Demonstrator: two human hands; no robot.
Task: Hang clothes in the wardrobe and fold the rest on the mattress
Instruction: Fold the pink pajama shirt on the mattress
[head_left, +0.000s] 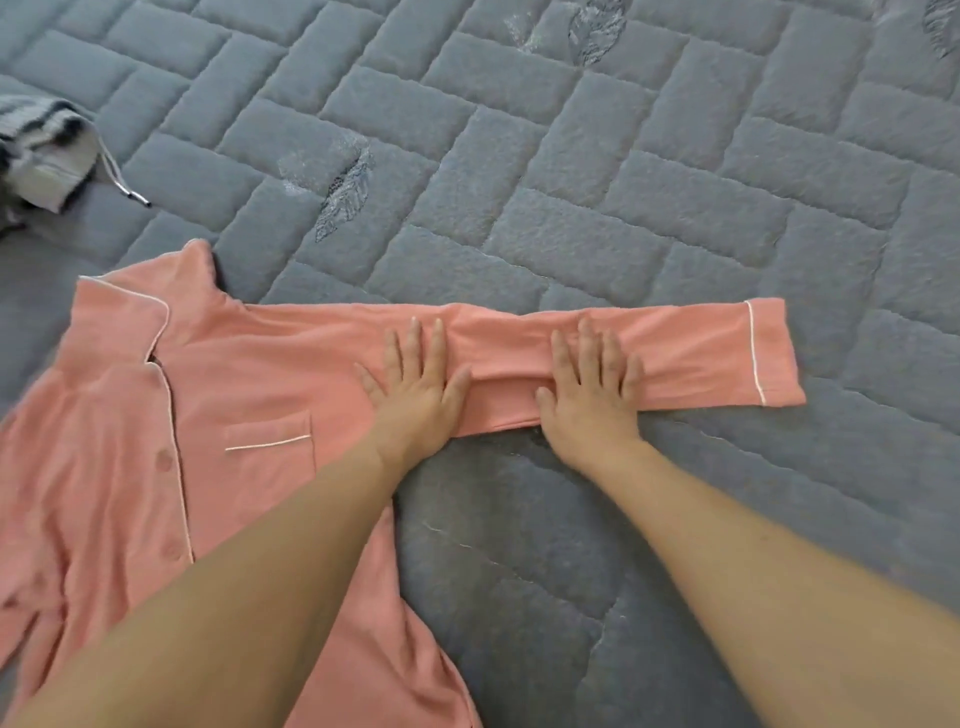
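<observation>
A pink button-up pyjama shirt (239, 395) with white piping lies face up on the grey quilted mattress (571, 156). One sleeve (696, 353) stretches out flat to the right, its cuff edged in white. My left hand (415, 384) presses flat on the sleeve near the shoulder, fingers straight. My right hand (592, 395) presses flat on the middle of the sleeve, fingers straight and together. Both forearms reach in from the bottom edge and hide part of the shirt's lower body.
A grey striped garment (39, 150) with a drawstring (122, 182) lies crumpled at the left edge of the mattress. Bare quilted mattress spreads above and to the right of the shirt.
</observation>
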